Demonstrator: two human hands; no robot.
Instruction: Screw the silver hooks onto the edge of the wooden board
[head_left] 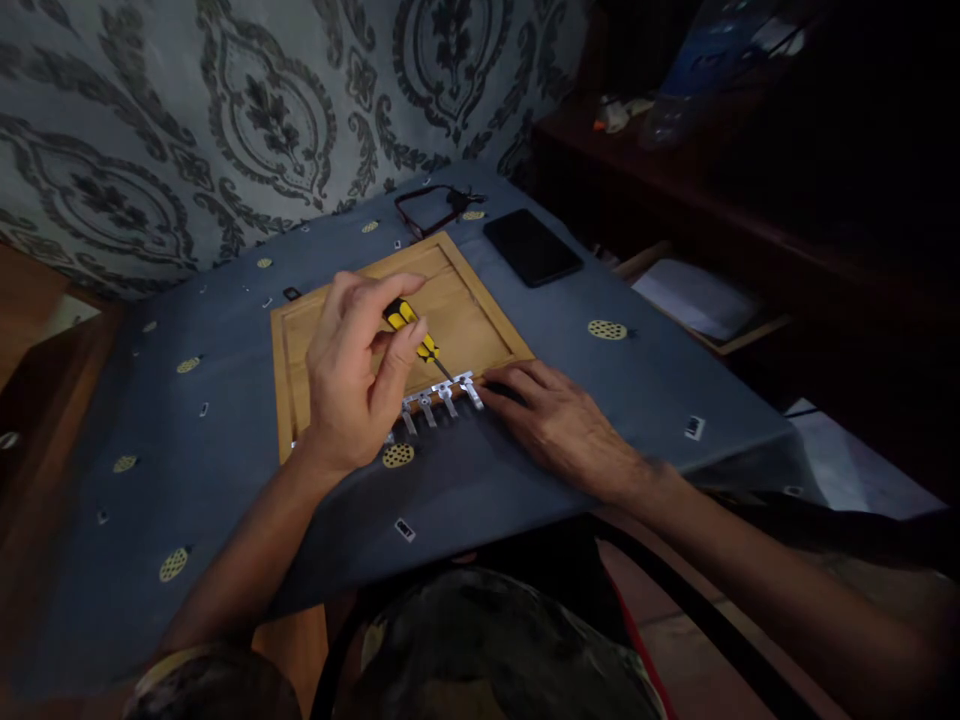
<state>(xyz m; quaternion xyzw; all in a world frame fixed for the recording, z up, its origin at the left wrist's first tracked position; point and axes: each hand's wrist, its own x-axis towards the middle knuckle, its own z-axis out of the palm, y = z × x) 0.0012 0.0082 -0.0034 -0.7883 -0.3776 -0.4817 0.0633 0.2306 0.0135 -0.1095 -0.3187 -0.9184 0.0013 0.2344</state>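
Observation:
My left hand (pixel 351 365) is closed around the yellow and black handle of a screwdriver (pixel 412 325). The shaft slants down to the right, with its tip at a silver metal hook rail (pixel 448 398) along the near edge of a wooden panel (pixel 442 285). Several short hooks stick out from the rail toward me. My right hand (pixel 559 425) lies at the panel's near right corner, its thumb and fingertips closed at the rail's right end. Part of the rail's left side is hidden behind my left hand.
A dark blue patterned cloth (pixel 480 510) covers the table. Behind the panel lie eyeglasses (pixel 420 225) and keys (pixel 471 198); a black phone (pixel 532 247) is to their right. A patterned wall (pixel 285 110) borders the far side. Dark furniture (pixel 600 165) holding a plastic bottle (pixel 694 75) stands right.

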